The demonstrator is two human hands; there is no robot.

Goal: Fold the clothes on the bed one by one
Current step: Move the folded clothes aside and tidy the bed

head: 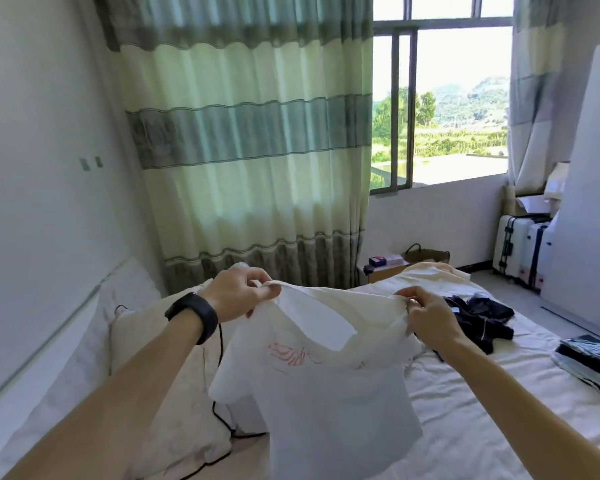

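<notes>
A white T-shirt [329, 393] with a faint red print hangs in the air above the bed [471, 420]. My left hand [238, 292] pinches its left shoulder edge. My right hand [426, 310] pinches the right shoulder edge. The shirt's body droops toward me, with the neck opening sagging between my hands. A dark crumpled garment [478, 318] lies on the bed just beyond my right hand. A pale peach garment [430, 273] lies further back. A folded dark striped piece [589, 362] sits at the bed's right edge.
White pillows [146, 375] with a black cable [222, 414] across them lie on the left by the wall. A green striped curtain [250, 143] and a window are ahead. A small bedside table [385, 268], a basket and white suitcases [520, 247] stand on the right.
</notes>
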